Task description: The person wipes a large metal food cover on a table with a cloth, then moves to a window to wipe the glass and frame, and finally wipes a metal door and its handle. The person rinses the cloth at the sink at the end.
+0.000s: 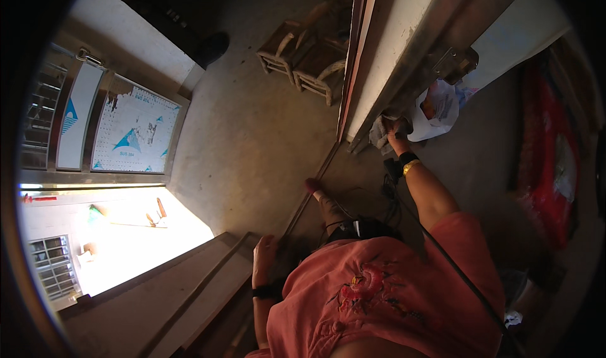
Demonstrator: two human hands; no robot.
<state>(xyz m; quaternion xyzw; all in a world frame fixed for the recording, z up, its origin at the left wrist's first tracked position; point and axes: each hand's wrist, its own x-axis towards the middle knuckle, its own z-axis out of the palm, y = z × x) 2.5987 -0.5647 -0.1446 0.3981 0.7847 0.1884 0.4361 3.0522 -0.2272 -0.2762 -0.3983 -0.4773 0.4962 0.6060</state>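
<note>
My right hand (394, 129) grips a grey cloth (379, 133), which lies against the lower edge of a metal-framed door (416, 69) with a lock on it. Just beyond that hand is a white plastic bag (438, 114) with printing and something orange inside. My left hand (265, 249) hangs low at my other side, near the doorway's edge and a long pole; its fingers are in shadow, and I cannot tell whether it holds anything. Both wrists wear black bands, the right one also a gold-coloured bracelet.
Two wooden chairs (312, 59) stand on the concrete floor past the threshold (303, 206). A metal door (137, 126) with printed film stands at the left beside a bright opening. A long pole (199, 291) leans at lower left. Red material (544, 183) lies at right. A black cable crosses my body.
</note>
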